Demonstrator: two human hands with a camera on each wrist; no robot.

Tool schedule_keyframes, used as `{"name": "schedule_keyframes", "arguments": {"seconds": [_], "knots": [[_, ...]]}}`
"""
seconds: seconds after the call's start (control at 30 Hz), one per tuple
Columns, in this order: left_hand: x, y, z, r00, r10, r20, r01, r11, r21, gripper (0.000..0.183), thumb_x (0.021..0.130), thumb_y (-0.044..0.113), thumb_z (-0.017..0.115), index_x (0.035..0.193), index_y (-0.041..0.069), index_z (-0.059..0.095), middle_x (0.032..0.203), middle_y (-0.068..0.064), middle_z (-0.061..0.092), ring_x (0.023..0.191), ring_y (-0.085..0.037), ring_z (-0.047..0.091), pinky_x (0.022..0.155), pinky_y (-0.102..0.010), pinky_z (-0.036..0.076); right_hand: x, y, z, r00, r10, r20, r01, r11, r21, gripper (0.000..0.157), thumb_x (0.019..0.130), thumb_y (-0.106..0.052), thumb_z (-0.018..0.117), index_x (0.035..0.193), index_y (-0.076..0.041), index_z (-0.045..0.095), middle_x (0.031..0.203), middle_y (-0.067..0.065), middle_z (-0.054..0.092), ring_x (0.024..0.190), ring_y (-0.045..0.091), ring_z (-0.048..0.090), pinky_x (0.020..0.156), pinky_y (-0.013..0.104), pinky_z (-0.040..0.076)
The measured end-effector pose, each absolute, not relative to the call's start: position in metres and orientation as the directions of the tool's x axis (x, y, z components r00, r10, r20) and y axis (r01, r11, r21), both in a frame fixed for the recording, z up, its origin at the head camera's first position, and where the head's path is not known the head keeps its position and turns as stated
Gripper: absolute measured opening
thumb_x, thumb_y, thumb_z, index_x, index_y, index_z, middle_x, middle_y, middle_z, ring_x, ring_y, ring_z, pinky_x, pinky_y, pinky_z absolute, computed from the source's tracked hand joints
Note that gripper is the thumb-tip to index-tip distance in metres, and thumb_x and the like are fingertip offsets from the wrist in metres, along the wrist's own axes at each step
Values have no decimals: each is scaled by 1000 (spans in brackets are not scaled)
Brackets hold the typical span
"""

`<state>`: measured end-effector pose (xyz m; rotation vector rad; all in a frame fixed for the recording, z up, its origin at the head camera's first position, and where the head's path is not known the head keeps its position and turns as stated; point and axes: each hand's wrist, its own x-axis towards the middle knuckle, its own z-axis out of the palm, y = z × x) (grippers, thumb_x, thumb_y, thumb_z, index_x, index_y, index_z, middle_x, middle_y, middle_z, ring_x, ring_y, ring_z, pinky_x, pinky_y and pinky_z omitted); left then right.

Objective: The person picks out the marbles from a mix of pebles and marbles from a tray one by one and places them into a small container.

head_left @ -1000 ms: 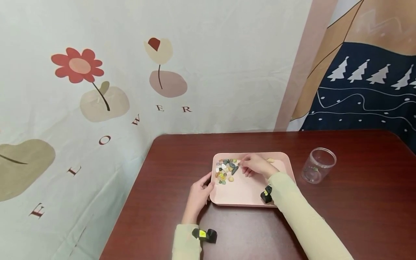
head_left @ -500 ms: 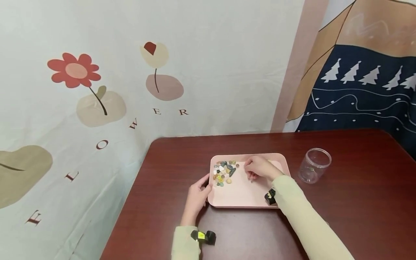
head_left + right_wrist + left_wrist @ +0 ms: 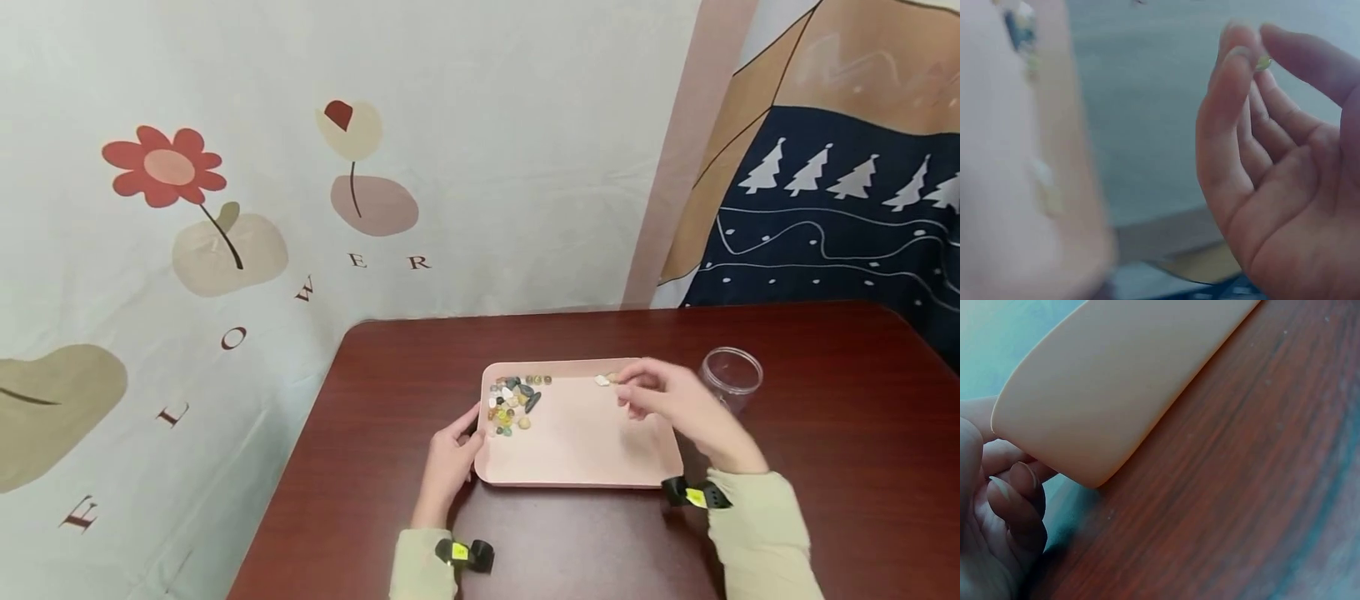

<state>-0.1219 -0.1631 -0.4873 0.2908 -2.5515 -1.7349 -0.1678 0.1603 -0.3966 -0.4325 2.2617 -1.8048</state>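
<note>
My left hand [image 3: 447, 467] grips the left edge of a pink tray [image 3: 577, 467]; in the left wrist view, its curled fingers [image 3: 1019, 500] sit at the tray's corner. Coloured pebbles and glass beads [image 3: 510, 408] are gathered at the tray's left end. My right hand [image 3: 690, 408] hovers over the tray's right side. Between its thumb and fingertips the right wrist view shows a small, shiny yellow-green bead [image 3: 1263, 63], mostly hidden by the fingers. Behind that hand stands a clear jar [image 3: 731, 371], its lower part covered.
A pale pebble [image 3: 602, 381] lies by the tray's far wall, left of the right fingertips. Several small beads [image 3: 538, 379] line the same wall further left. The dark red table [image 3: 420, 367] reaches back to a printed wall hanging [image 3: 510, 208].
My right hand has lifted away from the pebble pile and moved right, towards the jar, uncovering the middle of the tray. The left hand has stayed on the tray's edge.
</note>
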Motion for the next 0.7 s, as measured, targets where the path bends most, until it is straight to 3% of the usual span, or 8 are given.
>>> {"name": "schedule_keyframes", "arguments": {"seconds": [0.17,0.33,0.53,0.63,0.7], "knots": [[-121,-164,-488,-981,-187,-60,-126,365,922,41,82,23,61,122,31,56,45,0,38,29,-12,34,30,-31,36,-151,187,-374,-976,-183,119,-157,206,-966,28,84,-24,62,105,-7,57,83,14,60,68,26,58,56,31,49],[-118,-163,-489,-981,-190,-29,-99,372,923,42,82,21,62,122,32,56,46,0,38,30,-12,34,29,-30,34,-147,209,-375,-991,-22,130,-131,252,-959,33,85,-28,60,109,-6,58,85,12,60,69,18,57,60,25,48],[-118,-165,-492,-979,-202,-3,-82,387,918,42,82,17,62,120,34,56,47,0,36,32,-9,33,31,-27,33,-147,218,-384,-984,73,164,-141,254,-957,33,85,-26,60,110,-4,59,85,11,60,70,19,56,59,22,47],[-121,-164,-491,-978,-209,24,-62,394,917,43,82,14,61,120,32,57,52,-2,43,38,-6,35,37,-24,35,-148,219,-386,-980,81,182,-153,281,-947,33,85,-26,59,112,-6,59,86,13,60,71,19,56,60,22,47],[-122,-163,-489,-976,-214,41,-47,394,918,43,82,10,60,120,29,58,66,-6,58,45,-5,40,42,-23,38,-149,220,-388,-977,90,193,-158,303,-940,33,86,-27,59,112,-8,59,88,15,60,72,18,56,61,21,47]]}}
